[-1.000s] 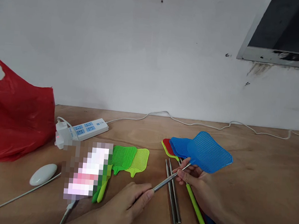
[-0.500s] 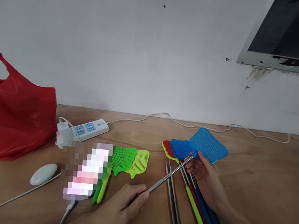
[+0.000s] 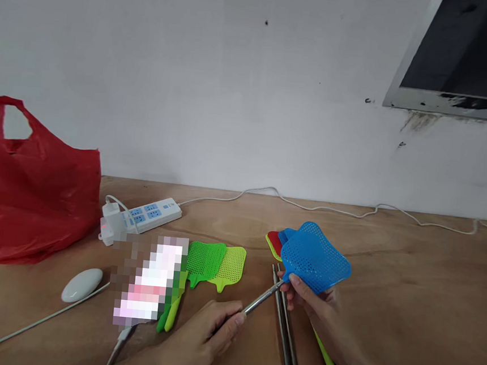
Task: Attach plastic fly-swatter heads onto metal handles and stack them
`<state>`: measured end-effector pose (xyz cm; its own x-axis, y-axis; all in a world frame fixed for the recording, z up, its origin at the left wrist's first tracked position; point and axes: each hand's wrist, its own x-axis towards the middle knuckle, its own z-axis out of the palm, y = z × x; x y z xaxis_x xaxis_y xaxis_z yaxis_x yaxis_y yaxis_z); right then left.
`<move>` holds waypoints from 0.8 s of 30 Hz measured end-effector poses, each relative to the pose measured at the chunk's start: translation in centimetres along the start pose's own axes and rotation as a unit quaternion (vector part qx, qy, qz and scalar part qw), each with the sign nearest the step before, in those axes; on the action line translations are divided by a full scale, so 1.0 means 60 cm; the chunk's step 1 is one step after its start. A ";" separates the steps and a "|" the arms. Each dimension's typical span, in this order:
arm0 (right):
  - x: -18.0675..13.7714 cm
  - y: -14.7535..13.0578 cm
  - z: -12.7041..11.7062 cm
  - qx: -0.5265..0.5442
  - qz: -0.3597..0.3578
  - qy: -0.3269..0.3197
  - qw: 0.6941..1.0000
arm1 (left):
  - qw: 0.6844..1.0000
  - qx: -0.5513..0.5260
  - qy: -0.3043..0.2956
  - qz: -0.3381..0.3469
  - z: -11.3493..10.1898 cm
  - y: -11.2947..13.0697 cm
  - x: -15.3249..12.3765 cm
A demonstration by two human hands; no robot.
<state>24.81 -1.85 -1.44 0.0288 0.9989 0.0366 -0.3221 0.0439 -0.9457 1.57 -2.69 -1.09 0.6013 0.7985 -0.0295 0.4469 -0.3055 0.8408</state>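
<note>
Between my two hands is a fly swatter with a blue mesh head [image 3: 316,257] and a metal telescopic rod [image 3: 261,301]. My left hand [image 3: 208,333] is closed around the rod's lower part, and the grip is hidden in it. My right hand [image 3: 312,302] pinches the neck where the blue head meets the rod. Behind the blue head lie swatters with a red head [image 3: 274,243] and other blue and yellow heads, partly covered by my hand. Two bare metal rods [image 3: 284,328] lie beside my right hand. A green swatter head [image 3: 206,260] and a yellow-green swatter head [image 3: 233,265] lie further left.
A red plastic bag [image 3: 32,204] stands at the left. Near it are a white power strip [image 3: 155,214] with a plug, a white oval object [image 3: 82,285] and a pixelated bright object [image 3: 151,285]. A white cable [image 3: 326,208] runs along the wall.
My right hand has moved left and closer to my left hand with the blue head, so the visible rod is shorter. The blue head now covers more of the swatters behind it.
</note>
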 end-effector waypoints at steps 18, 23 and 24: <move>0.003 -0.025 0.008 0.055 0.048 0.019 0.997 | 0.995 -0.082 0.007 -0.054 0.001 0.006 0.002; 0.010 -0.036 0.004 0.049 0.043 0.058 0.996 | 0.994 -0.070 0.027 -0.080 0.002 -0.002 0.000; 0.010 -0.037 0.004 0.048 0.042 0.056 0.996 | 0.993 -0.078 0.021 -0.082 0.002 -0.002 0.000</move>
<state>25.34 -1.33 0.74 0.1009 0.9914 -0.0828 -0.4159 -0.0336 -0.9088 1.59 -2.69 -1.27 0.4985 0.8533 -0.1528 0.4270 -0.0883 0.8999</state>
